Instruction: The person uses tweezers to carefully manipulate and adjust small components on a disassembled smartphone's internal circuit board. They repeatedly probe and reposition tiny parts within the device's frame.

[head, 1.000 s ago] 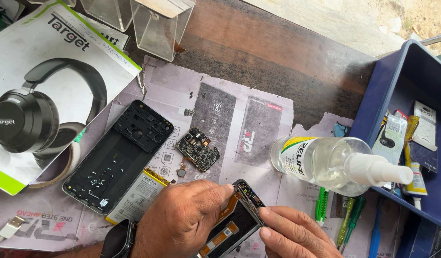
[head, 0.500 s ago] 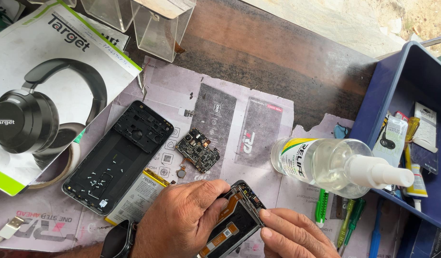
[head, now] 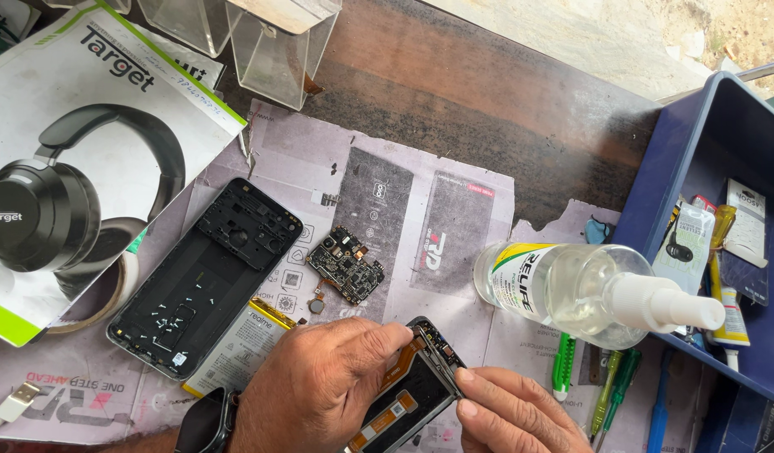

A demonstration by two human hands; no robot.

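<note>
Both hands clamped on phone frame [head: 408, 387]: left hand [head: 320, 386] covers its top-left, right hand [head: 513, 411] pinches right edge; long axis runs diag., lower-left to upper-right.

**Even daylight, sharp throughout**

Soft, bright daylight fills the scene, brightest at the far right, where the ground outside looks washed out. Shadows are faint and short. Mild glare sits on the clear spray bottle [head: 571, 289] and the glossy headphone box [head: 85, 159] at left. Focus is crisp from near to far; no motion blur. Slight wide-angle stretch at the edges.
</note>
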